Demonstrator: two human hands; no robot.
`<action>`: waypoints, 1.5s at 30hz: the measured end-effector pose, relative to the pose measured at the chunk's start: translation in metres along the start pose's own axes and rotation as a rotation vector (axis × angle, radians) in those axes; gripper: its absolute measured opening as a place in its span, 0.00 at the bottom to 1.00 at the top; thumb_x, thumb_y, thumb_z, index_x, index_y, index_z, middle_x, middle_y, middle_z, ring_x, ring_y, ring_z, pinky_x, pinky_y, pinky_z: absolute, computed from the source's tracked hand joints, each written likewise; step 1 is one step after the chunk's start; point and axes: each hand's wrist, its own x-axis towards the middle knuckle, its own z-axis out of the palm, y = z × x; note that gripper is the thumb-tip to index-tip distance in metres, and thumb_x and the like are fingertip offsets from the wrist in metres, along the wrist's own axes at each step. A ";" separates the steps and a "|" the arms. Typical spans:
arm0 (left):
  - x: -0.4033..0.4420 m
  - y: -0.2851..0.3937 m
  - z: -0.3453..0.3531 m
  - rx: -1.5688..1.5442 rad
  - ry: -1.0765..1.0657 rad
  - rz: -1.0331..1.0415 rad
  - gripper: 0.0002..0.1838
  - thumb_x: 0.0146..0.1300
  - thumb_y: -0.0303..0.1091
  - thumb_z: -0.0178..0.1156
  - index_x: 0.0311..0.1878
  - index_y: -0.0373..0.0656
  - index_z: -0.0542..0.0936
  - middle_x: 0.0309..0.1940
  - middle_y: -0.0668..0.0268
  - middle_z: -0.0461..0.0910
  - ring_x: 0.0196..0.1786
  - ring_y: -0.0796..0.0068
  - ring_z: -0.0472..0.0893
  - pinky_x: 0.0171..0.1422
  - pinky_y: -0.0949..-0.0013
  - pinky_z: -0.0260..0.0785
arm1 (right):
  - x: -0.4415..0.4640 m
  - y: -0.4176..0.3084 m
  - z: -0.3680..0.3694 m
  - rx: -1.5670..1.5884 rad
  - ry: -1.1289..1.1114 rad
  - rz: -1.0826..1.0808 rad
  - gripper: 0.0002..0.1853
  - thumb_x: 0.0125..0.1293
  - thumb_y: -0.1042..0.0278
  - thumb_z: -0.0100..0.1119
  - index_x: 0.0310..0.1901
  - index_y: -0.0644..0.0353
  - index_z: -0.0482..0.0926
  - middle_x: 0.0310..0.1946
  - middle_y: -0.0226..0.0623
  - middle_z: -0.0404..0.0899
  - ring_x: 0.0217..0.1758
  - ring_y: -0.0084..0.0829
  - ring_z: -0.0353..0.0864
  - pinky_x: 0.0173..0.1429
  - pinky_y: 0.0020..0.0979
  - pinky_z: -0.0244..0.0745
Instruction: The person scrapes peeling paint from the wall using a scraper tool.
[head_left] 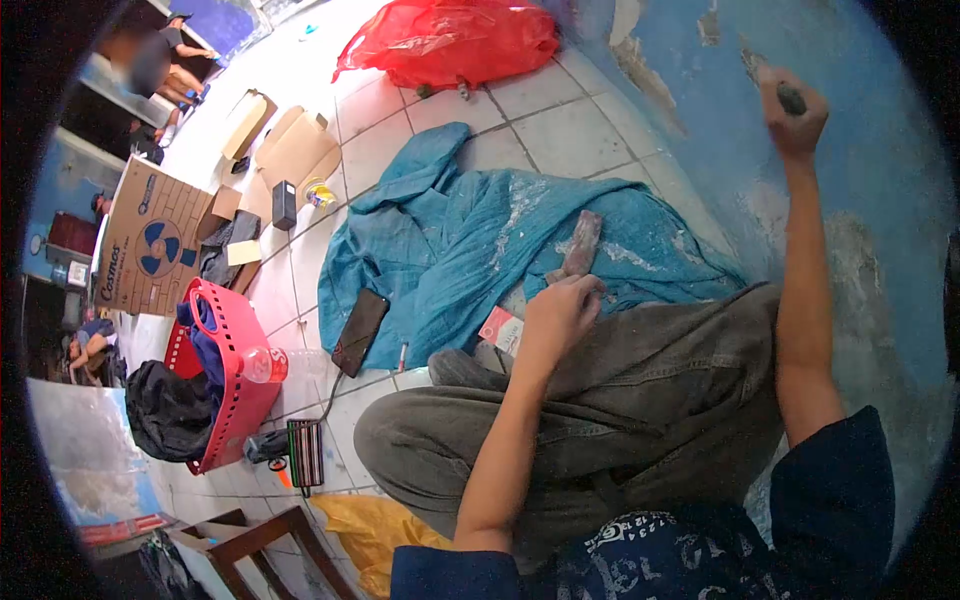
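Observation:
My right hand (pixel 797 113) is raised to the blue wall (pixel 850 200), closed around a tool with a dark, rounded handle end (pixel 791 98). The tool's working end cannot be made out against a bare patch of the wall. Low over my lap, my left hand (pixel 562 315) is closed, its fingers curled. From its fingertips a dusty brown, stick-like tool (pixel 583 243) extends over the teal cloth (pixel 440 240); its kind is unclear. White flakes and dust lie on the cloth. A red-and-white packet (pixel 502 330) is beside my left wrist.
A dark phone (pixel 360 332) lies on the cloth's edge. To the left stand a pink basket (pixel 240 370) with clothes and a Cosmos carton (pixel 150 240). A red plastic bag (pixel 450 45) lies ahead on the tiles. Other people sit far left.

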 end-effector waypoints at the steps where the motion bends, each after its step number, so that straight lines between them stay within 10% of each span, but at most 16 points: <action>1: -0.001 -0.001 0.000 0.002 -0.002 -0.023 0.09 0.51 0.33 0.52 0.36 0.47 0.75 0.31 0.58 0.75 0.34 0.56 0.75 0.37 0.60 0.66 | 0.001 -0.013 0.006 0.048 0.020 0.030 0.09 0.53 0.69 0.58 0.19 0.59 0.75 0.11 0.21 0.67 0.16 0.11 0.61 0.20 0.17 0.58; 10: 0.000 -0.002 0.000 0.000 0.035 0.028 0.08 0.51 0.32 0.53 0.36 0.46 0.76 0.30 0.58 0.75 0.33 0.56 0.75 0.36 0.60 0.66 | -0.012 0.032 -0.002 0.098 0.126 0.261 0.07 0.53 0.69 0.58 0.21 0.61 0.76 0.13 0.24 0.72 0.17 0.13 0.67 0.20 0.19 0.62; 23: 0.001 0.000 0.000 -0.012 0.020 0.029 0.09 0.50 0.31 0.54 0.36 0.44 0.75 0.34 0.57 0.76 0.36 0.54 0.75 0.39 0.60 0.66 | 0.017 -0.046 -0.009 0.083 0.110 -0.087 0.13 0.53 0.66 0.58 0.16 0.61 0.71 0.09 0.24 0.61 0.14 0.15 0.59 0.17 0.22 0.56; 28: -0.001 0.001 -0.003 -0.045 0.035 -0.005 0.09 0.51 0.32 0.52 0.36 0.43 0.75 0.33 0.58 0.75 0.36 0.54 0.74 0.39 0.60 0.65 | 0.009 -0.024 -0.004 0.014 -0.162 0.016 0.11 0.52 0.68 0.58 0.17 0.62 0.73 0.10 0.27 0.65 0.14 0.15 0.62 0.18 0.20 0.58; 38: 0.002 -0.010 0.005 -0.017 -0.021 0.086 0.10 0.49 0.29 0.54 0.37 0.40 0.74 0.35 0.54 0.75 0.38 0.53 0.74 0.40 0.62 0.66 | 0.017 -0.021 0.006 0.150 0.086 -0.135 0.03 0.44 0.70 0.59 0.19 0.57 0.77 0.17 0.34 0.76 0.17 0.27 0.74 0.24 0.26 0.69; 45: 0.007 0.023 -0.001 -0.058 -0.106 -0.065 0.07 0.54 0.26 0.53 0.34 0.35 0.77 0.27 0.57 0.78 0.30 0.71 0.78 0.35 0.70 0.67 | 0.013 -0.026 0.012 0.188 -0.003 0.019 0.06 0.36 0.61 0.59 0.18 0.50 0.76 0.15 0.36 0.74 0.18 0.38 0.74 0.26 0.34 0.69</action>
